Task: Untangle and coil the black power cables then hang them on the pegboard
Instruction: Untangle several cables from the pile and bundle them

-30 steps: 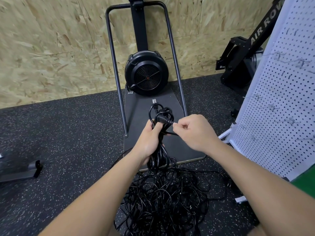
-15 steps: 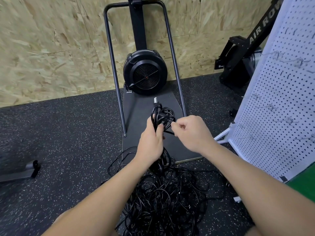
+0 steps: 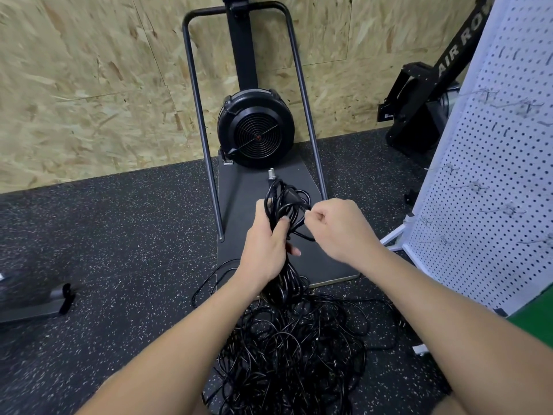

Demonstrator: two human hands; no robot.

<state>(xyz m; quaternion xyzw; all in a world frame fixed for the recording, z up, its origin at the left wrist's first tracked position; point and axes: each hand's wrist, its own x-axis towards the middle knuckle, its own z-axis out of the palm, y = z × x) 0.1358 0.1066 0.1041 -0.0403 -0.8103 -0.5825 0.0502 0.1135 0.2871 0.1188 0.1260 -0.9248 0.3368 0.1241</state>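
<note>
My left hand (image 3: pixel 264 245) grips a bunch of black power cable loops (image 3: pixel 284 202) held upright, with a silver-pronged plug (image 3: pixel 271 174) sticking out at the top. My right hand (image 3: pixel 338 227) is right beside it, fingers curled, pinching one black strand of that bunch. Below the hands the cables hang down into a big tangled pile (image 3: pixel 287 354) on the floor. The white pegboard (image 3: pixel 490 187) with metal hooks stands at the right.
A fan exercise machine (image 3: pixel 256 130) with a tubular frame and a flat base stands straight ahead against the chipboard wall. Another black machine (image 3: pixel 425 109) is at the back right. A grey bar (image 3: pixel 36 304) lies on the speckled rubber floor at the left.
The hands and the cable bunch have stayed almost in place. The right hand shifted slightly while it pulled on the strand. More loose loops have spread on the floor to the left of the pile.
</note>
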